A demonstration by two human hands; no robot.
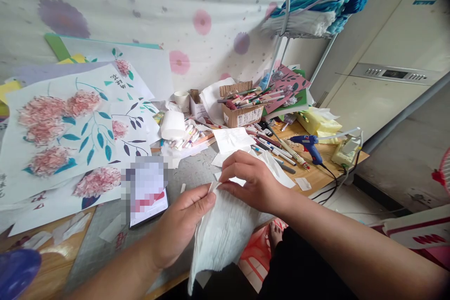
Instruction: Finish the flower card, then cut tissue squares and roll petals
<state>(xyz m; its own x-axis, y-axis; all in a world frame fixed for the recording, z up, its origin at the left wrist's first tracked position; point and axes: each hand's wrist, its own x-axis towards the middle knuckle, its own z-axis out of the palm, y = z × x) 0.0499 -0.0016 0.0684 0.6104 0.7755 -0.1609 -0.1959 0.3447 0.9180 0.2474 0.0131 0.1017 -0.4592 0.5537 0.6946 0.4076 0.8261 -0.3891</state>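
Note:
Both hands meet at the top corner of a crinkled white tissue [223,232], which hangs down over the table's front edge. My left hand [188,218] pinches the folded layers between thumb and fingers. From the right, my right hand [251,180] pinches the same corner with thumb and index finger, its other fingers curled. A smartphone [149,197] with a lit, blurred screen stands just left of my left hand. Beyond my hands lie loose white tissue pieces [235,139] on the grey cutting mat [188,173].
Paper flower pictures [100,138] cover the left side. A cardboard box [242,115] of pens, scattered markers [274,147] and a paper cup [182,101] stand behind. On the right are a blue glue gun [311,147], its cord, and a yellow tissue pack [318,124]. Pipe cleaners [316,11] fill a rack above.

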